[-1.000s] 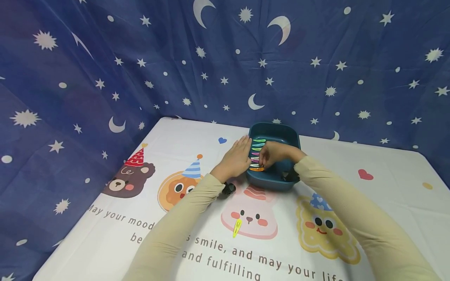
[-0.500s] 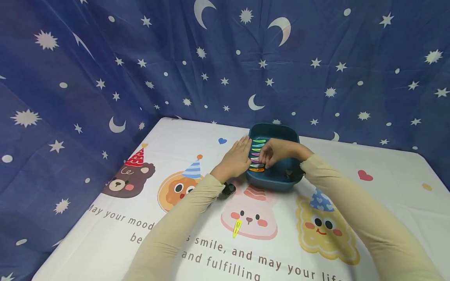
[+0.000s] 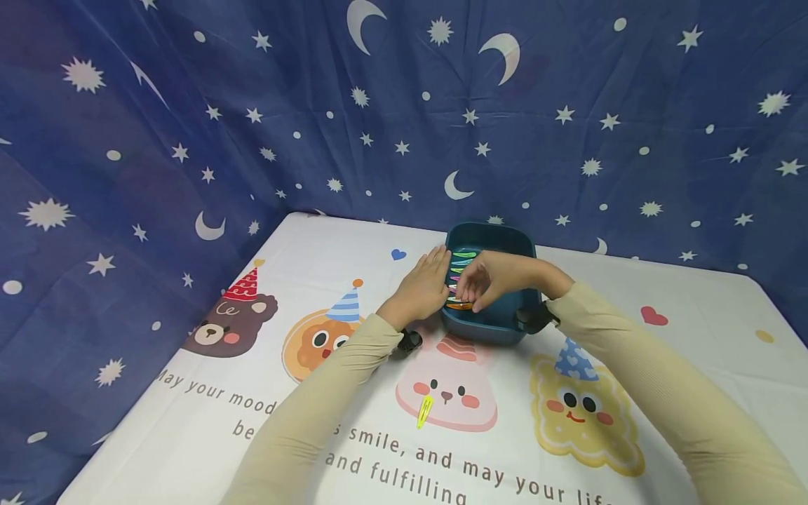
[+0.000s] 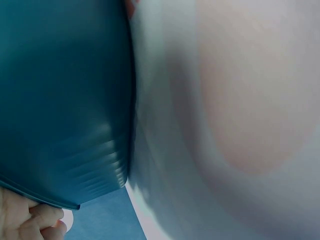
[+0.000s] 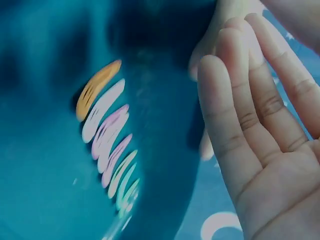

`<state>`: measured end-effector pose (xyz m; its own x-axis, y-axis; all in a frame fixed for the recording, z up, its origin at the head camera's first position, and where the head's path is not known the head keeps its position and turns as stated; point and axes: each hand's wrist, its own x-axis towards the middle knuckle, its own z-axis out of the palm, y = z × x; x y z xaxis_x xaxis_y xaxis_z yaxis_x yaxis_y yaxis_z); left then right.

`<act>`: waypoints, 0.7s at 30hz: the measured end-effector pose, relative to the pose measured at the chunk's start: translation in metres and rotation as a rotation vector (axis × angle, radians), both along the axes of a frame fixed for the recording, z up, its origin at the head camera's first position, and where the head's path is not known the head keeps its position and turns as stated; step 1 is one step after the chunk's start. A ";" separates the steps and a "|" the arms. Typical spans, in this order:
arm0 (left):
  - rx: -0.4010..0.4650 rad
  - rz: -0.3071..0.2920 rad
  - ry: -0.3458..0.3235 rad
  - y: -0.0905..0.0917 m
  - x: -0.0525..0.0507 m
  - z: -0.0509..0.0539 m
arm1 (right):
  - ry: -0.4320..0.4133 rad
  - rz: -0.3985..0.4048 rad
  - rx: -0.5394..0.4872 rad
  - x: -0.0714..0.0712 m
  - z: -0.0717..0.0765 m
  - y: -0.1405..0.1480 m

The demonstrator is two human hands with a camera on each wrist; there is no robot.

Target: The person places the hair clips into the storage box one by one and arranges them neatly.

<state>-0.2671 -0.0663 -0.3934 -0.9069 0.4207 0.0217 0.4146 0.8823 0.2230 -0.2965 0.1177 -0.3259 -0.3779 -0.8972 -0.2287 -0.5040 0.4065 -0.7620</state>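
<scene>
In the head view, a row of several hair clips (image 3: 463, 263) lies along the left side inside a dark teal bin (image 3: 489, 330). From the right wrist view, an orange hair clip (image 5: 98, 90) heads the row, followed by white, pink and greenish ones. My left hand (image 3: 424, 282) rests against the bin's left rim with extended fingers, its thumb near the edge. Above the clips hovers my right hand (image 3: 495, 275); its long fingers (image 5: 220, 105) look straight and nothing shows between them. A yellow hair clip (image 3: 425, 412) lies apart on the tablecloth, nearer the viewer.
The bin stands near the back of a table with a white printed tablecloth (image 3: 694, 365). Behind and to the left hangs a blue curtain (image 3: 543, 168) with stars and moons. A black wrist strap (image 3: 533, 319) reaches over the bin's right front edge.
My right hand has lifted slightly away from the clips, its wrist moving right, and its fingers and thumb have spread apart. The left hand and the yellow hair clip stay in place.
</scene>
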 end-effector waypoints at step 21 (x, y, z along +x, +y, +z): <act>0.000 0.007 0.017 0.000 -0.001 -0.003 | -0.024 0.202 -0.180 0.075 -0.022 -0.026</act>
<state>-0.2677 -0.0658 -0.3963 -0.9094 0.4142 0.0370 0.4119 0.8852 0.2162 -0.2218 0.0919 -0.3475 -0.1836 -0.9808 -0.0657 -0.5422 0.1568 -0.8255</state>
